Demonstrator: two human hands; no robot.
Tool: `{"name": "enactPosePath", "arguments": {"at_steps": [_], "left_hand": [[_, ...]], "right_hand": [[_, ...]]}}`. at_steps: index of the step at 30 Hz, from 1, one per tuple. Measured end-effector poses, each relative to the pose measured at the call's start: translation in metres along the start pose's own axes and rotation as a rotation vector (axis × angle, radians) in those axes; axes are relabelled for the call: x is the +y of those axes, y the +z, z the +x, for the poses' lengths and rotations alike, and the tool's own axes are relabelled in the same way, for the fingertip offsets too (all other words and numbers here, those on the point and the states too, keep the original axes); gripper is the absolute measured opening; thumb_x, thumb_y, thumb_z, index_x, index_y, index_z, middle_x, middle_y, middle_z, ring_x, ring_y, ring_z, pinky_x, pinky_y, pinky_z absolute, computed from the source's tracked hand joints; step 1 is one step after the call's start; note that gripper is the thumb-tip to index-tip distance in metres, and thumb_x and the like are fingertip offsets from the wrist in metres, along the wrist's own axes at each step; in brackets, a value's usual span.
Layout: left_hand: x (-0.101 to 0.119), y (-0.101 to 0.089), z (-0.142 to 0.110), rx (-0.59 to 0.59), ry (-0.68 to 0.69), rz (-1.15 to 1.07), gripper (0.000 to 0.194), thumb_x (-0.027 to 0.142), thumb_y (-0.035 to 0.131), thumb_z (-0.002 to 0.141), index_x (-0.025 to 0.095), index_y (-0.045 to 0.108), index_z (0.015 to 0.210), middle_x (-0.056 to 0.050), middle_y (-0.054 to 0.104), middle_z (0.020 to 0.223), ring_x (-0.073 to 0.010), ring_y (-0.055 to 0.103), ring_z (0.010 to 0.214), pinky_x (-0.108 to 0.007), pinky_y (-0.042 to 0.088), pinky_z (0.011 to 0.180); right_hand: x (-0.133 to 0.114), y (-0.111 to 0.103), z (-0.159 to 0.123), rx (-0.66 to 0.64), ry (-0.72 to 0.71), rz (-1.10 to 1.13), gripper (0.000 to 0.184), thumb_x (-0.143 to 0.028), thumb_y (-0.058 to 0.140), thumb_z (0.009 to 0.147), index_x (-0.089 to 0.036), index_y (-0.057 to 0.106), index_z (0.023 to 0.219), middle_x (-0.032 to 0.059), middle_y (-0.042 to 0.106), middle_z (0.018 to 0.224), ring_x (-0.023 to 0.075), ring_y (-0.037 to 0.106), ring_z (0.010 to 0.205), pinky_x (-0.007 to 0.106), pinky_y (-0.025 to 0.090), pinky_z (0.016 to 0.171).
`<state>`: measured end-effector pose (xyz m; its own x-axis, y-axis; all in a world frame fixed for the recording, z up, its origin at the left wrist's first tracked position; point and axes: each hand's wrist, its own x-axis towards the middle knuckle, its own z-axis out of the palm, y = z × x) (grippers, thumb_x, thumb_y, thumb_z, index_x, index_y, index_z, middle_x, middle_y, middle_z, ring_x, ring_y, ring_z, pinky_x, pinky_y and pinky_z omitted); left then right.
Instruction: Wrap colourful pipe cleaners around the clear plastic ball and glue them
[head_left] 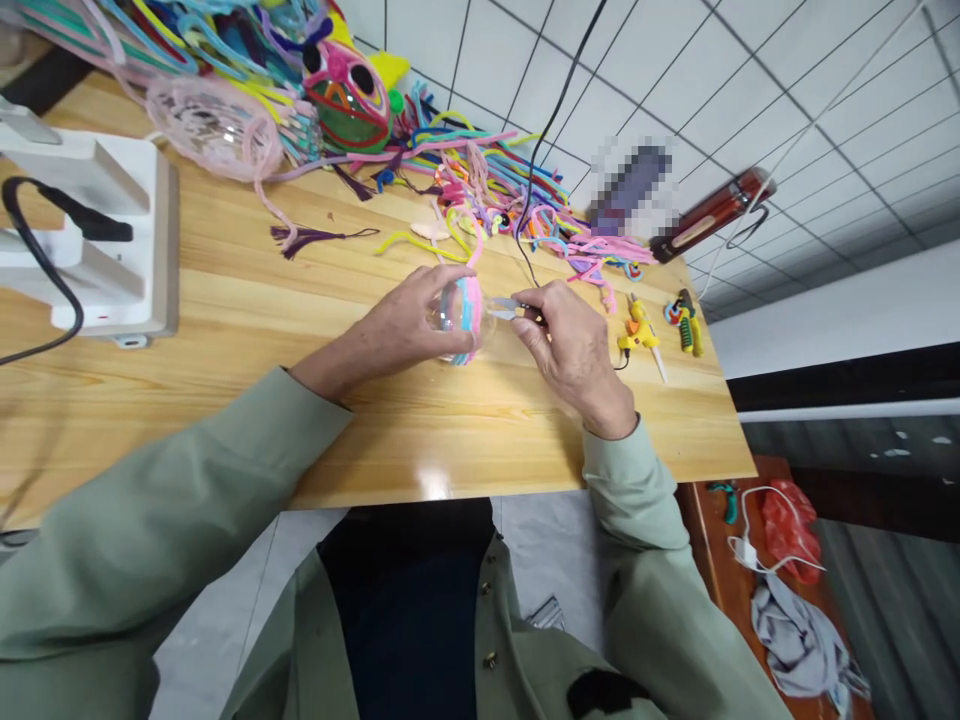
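Observation:
My left hand [409,320] is curled round a clear plastic ball [465,318] wrapped with pink and blue pipe cleaners, holding it just above the wooden table [247,300]. My right hand [574,345] pinches a small metal tool [506,307], its tip touching the ball's right side. The tool looks like small scissors or tweezers; I cannot tell which.
A heap of coloured pipe cleaners [487,185] and a pipe-cleaner figure with big eyes [349,95] lie at the back. A yellow glue gun [639,335] and small pliers [688,322] rest to the right. A white device with a black cable [90,235] sits on the left.

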<state>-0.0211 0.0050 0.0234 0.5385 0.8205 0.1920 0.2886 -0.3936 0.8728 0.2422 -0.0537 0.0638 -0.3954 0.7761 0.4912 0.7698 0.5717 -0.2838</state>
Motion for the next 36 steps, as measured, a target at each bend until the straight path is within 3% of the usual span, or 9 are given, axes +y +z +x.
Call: {"name": "enactPosePath", "arguments": {"at_steps": [8, 36], "left_hand": [[0.003, -0.001, -0.001, -0.02, -0.08, -0.097, 0.084, 0.049, 0.085, 0.082, 0.026, 0.063, 0.16, -0.011, 0.067, 0.157, -0.0309, 0.07, 0.125, -0.047, 0.065, 0.107], [0.003, 0.002, 0.0, 0.0, -0.065, -0.138, 0.085, 0.049, 0.088, 0.08, 0.023, 0.064, 0.158, -0.013, 0.067, 0.158, -0.0338, 0.07, 0.131, -0.052, 0.062, 0.117]], "right_hand": [[0.0, 0.005, -0.008, -0.025, -0.124, -0.088, 0.042, -0.051, 0.045, 0.125, -0.022, 0.075, 0.127, 0.0078, 0.075, 0.101, 0.0238, 0.07, 0.092, 0.038, 0.052, 0.083], [0.0, 0.013, -0.009, -0.068, -0.088, -0.056, 0.04, -0.05, 0.045, 0.126, -0.022, 0.075, 0.123, 0.0067, 0.075, 0.1, 0.0223, 0.067, 0.089, 0.037, 0.049, 0.079]]}}
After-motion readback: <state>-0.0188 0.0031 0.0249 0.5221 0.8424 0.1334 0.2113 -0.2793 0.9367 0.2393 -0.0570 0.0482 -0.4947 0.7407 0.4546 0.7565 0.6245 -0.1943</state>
